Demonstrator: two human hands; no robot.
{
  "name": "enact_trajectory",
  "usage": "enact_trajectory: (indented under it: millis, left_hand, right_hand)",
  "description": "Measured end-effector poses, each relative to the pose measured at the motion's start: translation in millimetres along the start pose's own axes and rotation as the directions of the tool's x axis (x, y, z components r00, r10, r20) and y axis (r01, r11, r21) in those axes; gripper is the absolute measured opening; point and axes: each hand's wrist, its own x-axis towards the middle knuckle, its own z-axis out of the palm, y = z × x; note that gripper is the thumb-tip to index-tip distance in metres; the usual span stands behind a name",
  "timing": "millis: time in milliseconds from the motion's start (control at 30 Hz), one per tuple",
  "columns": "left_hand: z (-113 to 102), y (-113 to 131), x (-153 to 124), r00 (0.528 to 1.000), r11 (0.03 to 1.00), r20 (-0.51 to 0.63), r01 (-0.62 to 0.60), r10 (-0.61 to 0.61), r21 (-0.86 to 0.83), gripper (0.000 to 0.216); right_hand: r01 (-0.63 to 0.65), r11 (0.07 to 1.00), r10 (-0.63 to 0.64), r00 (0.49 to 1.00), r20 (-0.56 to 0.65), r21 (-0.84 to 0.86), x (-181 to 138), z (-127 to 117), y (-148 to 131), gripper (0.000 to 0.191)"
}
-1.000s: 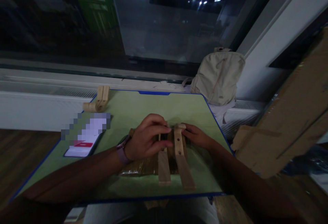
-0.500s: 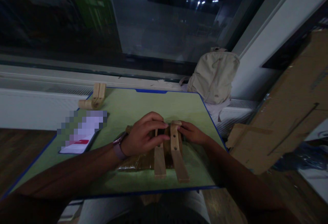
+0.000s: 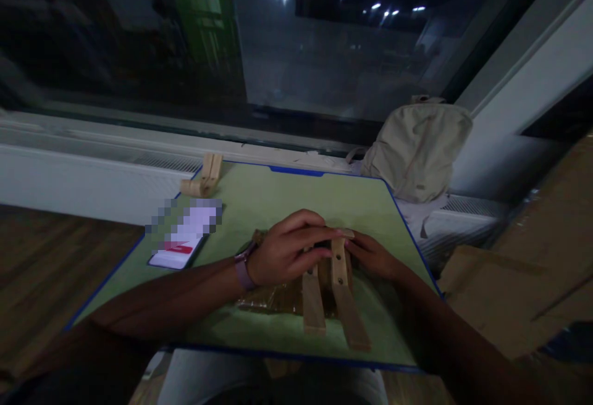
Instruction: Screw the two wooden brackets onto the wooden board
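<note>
Two angled wooden pieces stand side by side on a brown packet wrapped in shiny plastic [image 3: 271, 299]. The right wooden piece [image 3: 341, 272] has dark holes along its upright part. My right hand [image 3: 374, 258] grips its upper end from the right; some of those fingers are hidden behind the wood. My left hand [image 3: 290, 250] reaches over the left wooden piece [image 3: 314, 306] and covers its upper part. Its fingers are stretched out, with the fingertips on the top of the right piece and the thumb lower, apart from them. A watch [image 3: 244, 268] is on my left wrist.
The green table [image 3: 259, 198] has a blue edge. On its left side lies a phone [image 3: 173, 257] with a lit screen, and another wooden assembly [image 3: 206, 178] sits behind it. A beige backpack [image 3: 419, 146] leans by the window. Large cardboard [image 3: 523, 263] stands at the right.
The view has swung left, so everything appears further right. The fingers of my left hand have stretched onto the top of the right wooden piece. My right hand keeps its grip there.
</note>
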Motion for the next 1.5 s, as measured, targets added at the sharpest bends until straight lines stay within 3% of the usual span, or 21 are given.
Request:
enact_trajectory:
  millis: [100,233,367,500,667,800,967,1133,1267,1400,1500]
  left_hand:
    - [4,1,-4,0.999,0.995,-0.019,0.045,-0.046,-0.085,0.042]
    - [7,-2,-7,0.998,0.976,-0.013,0.052,-0.056,-0.212,0.033]
    - [4,-3,-3,0.998,0.991,-0.059,-0.036,0.028,-0.129,0.031]
    - [1,0,0,0.996,0.999,-0.083,-0.016,0.012,-0.040,0.027]
    - [-2,2,2,0.999,0.992,-0.016,0.032,-0.035,-0.125,0.033]
    - [-9,0,9,0.997,0.985,0.066,0.045,-0.035,-0.164,0.024]
    - [-19,0,20,0.998,0.994,0.046,0.049,-0.045,-0.099,0.018]
    - [-28,8,25,0.980,0.993,0.179,0.100,-0.087,-0.069,0.022]
    - [-39,16,29,0.937,0.983,0.320,0.171,-0.139,-0.074,0.026]
    - [-47,20,34,0.906,0.973,0.414,0.169,-0.091,-0.157,0.021]
    - [-43,20,34,0.922,0.970,0.386,0.129,-0.040,-0.208,0.019]
  right_hand:
    - [-0.031,0.999,0.031,1.000,0.003,0.036,-1,0,-2,0.050]
    - [-0.029,0.999,0.029,1.000,-0.009,0.023,-2,-1,0,0.048]
    - [-0.047,0.999,0.048,0.999,-0.018,0.016,-2,-1,1,0.046]
    - [-0.032,0.999,0.032,0.999,-0.020,0.015,-1,-1,1,0.045]
    - [-0.023,1.000,0.023,1.000,-0.008,0.010,0,-1,-2,0.045]
    - [-0.032,0.999,0.033,0.999,-0.016,0.034,0,0,-4,0.047]
    - [-0.054,0.997,0.056,0.998,-0.035,0.047,0,1,-5,0.049]
    - [-0.044,0.998,0.044,0.999,-0.014,0.043,1,0,-4,0.048]
    - [-0.041,0.999,0.041,0.999,-0.003,0.027,0,0,-1,0.050]
    - [-0.056,0.998,0.057,0.998,-0.025,0.022,-1,-1,4,0.048]
    - [-0.049,0.998,0.049,0.999,-0.010,0.032,-2,-2,2,0.048]
